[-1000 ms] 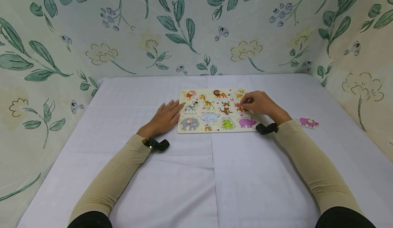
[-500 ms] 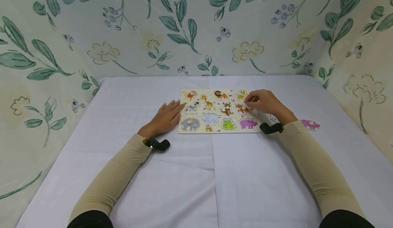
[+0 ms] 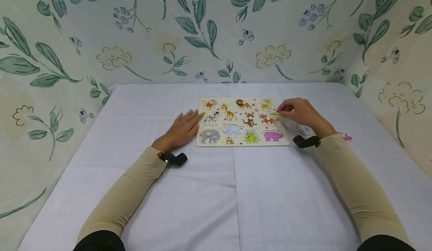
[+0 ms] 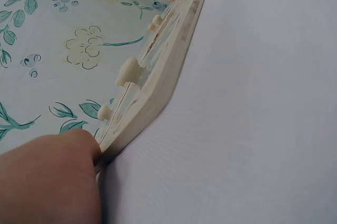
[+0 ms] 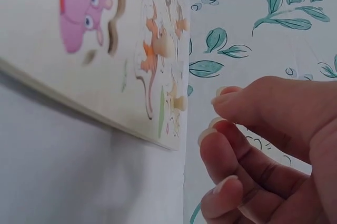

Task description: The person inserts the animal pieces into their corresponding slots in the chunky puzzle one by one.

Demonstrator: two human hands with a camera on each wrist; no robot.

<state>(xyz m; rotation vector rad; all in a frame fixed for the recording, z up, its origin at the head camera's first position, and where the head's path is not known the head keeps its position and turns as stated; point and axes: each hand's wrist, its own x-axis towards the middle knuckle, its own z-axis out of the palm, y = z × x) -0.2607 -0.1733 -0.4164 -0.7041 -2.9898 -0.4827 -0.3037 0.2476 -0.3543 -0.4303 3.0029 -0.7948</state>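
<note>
A wooden animal puzzle board [image 3: 258, 140] lies on the table between my hands, with pegged pieces such as the elephant [image 3: 209, 136], the zebra [image 3: 211, 119] and the tiger [image 3: 268, 119]. My left hand [image 3: 182, 129] rests with straight fingers at the board's left edge. Just off the right edge hovers my right hand [image 3: 300, 112], its fingers loosely bent. In the right wrist view, nothing sits between its thumb and fingertips. The purple hippo slot [image 5: 87, 10] shows a recess and no peg. A pale puzzle piece [image 3: 305, 130] lies below the right hand, partly hidden by the wrist.
A purple hippo piece [image 3: 346, 136] lies on the white tablecloth [image 3: 202, 198], partly covered by the right sleeve [image 3: 351, 179]. Leaf-patterned cloth [image 3: 216, 29] hangs around the table's back and sides. Round wooden pegs [image 4: 129, 71] rise from the board.
My right hand has drawn back to the right, from over the tiger piece to beyond the board's edge. The tiger is uncovered, and the pale piece has come into view. My left hand has stayed put.
</note>
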